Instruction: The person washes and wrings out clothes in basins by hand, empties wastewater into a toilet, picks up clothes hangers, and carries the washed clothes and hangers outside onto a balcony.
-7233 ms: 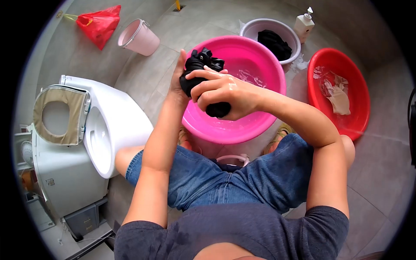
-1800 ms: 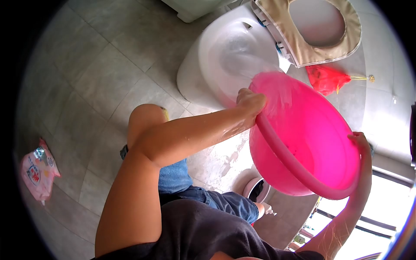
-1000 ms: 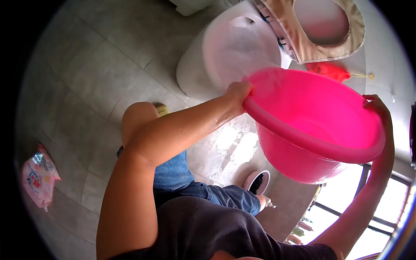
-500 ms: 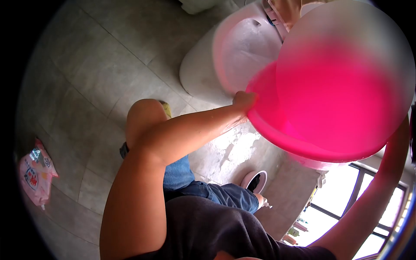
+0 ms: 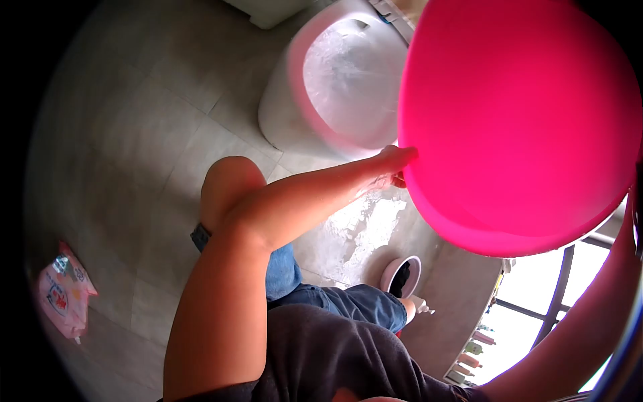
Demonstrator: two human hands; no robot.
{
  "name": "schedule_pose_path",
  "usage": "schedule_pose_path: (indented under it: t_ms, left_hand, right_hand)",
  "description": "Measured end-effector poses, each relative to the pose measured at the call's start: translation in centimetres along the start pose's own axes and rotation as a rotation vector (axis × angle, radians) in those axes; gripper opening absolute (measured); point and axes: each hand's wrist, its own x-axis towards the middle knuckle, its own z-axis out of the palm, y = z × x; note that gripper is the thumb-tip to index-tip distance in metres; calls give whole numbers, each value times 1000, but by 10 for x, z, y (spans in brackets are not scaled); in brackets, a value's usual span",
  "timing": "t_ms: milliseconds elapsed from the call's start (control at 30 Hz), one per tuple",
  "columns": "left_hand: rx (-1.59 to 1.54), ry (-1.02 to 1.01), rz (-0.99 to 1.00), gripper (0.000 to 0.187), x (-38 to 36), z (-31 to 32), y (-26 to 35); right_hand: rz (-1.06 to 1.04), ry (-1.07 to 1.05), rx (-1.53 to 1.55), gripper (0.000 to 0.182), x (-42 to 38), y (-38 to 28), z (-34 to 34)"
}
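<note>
A large bright pink plastic basin [image 5: 516,127] fills the upper right, tilted with its inside facing me. At its left rim, my left hand [image 5: 396,164] is closed, thumb over the inner edge and fingers beneath. Wet streaks show on that wrist. My right forearm reaches up to the basin's right side, where the hand is hidden at the rim and picture edge. Just left of the basin stands a white toilet [image 5: 281,110], its bowl [image 5: 345,80] holding churning, foamy water.
The grey tiled floor [image 5: 167,127] has a wet, shiny patch [image 5: 368,224] below my left arm. A pink printed plastic pack [image 5: 63,295] lies at far left. Near my leg is a small round tub [image 5: 414,276] with dark cloth inside. Several bottles [image 5: 474,348] line the window ledge.
The basin has tipped further, and more of its pink inside faces me; the pale blurred area over its upper part is gone. Water in the toilet bowl looks fuller and more churned.
</note>
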Motion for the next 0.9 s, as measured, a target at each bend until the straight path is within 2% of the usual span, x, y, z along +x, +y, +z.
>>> schedule_pose_path:
  t_ms: [100, 167, 300, 333, 367, 433, 467, 500, 533, 567, 600, 633, 667, 700, 767, 800, 900]
  left_hand:
    - [34, 72, 7, 29, 9, 3, -8]
    - [137, 40, 59, 31, 13, 0, -16]
    - [155, 140, 23, 29, 33, 2, -33]
    - [169, 148, 44, 30, 36, 6, -35]
    - [190, 147, 77, 31, 33, 16, -32]
    - [288, 215, 168, 38, 30, 40, -26]
    - [359, 169, 203, 47, 32, 47, -21]
    - [427, 121, 240, 58, 38, 55, -14]
    - [447, 90, 253, 60, 50, 63, -8]
    - [410, 75, 218, 62, 121, 23, -32]
    - [291, -14, 328, 63, 145, 13, -41]
    - [335, -19, 375, 58, 165, 5, -47]
    - [375, -32, 351, 54, 171, 0, -42]
    - [421, -53, 332, 51, 180, 2, -39]
    - [539, -62, 326, 46, 199, 10, -36]
    - [603, -82, 320, 43, 205, 13, -30]
    - [749, -139, 189, 40, 236, 26, -12]
  right_hand:
    - [-1, 93, 122, 75, -25, 18, -2]
    - [30, 166, 226, 76, -49, 47, 5]
    - [166, 270, 426, 77, -126, 133, 64]
    - [457, 209, 229, 71, -151, 120, 93]
    - [520, 212, 308, 66, -183, 148, 124]
    - [539, 203, 727, 55, -267, 221, 208]
    - [564, 176, 939, 49, -307, 245, 256]
    - [626, 163, 1116, 44, -348, 256, 302]
    - [690, 156, 1282, 38, -386, 256, 356]
    - [839, 138, 1308, 37, -383, 226, 420]
    - [992, 128, 1335, 36, -380, 195, 480]
    - [1136, 196, 1504, 34, -403, 177, 532]
    - [1188, 87, 1763, 32, -411, 144, 550]
    - [1124, 217, 1883, 33, -430, 111, 585]
    - [1234, 81, 1814, 40, -459, 66, 633]
    - [1299, 88, 1896, 39, -459, 32, 622]
    - [1362, 103, 2305, 43, -470, -28, 654]
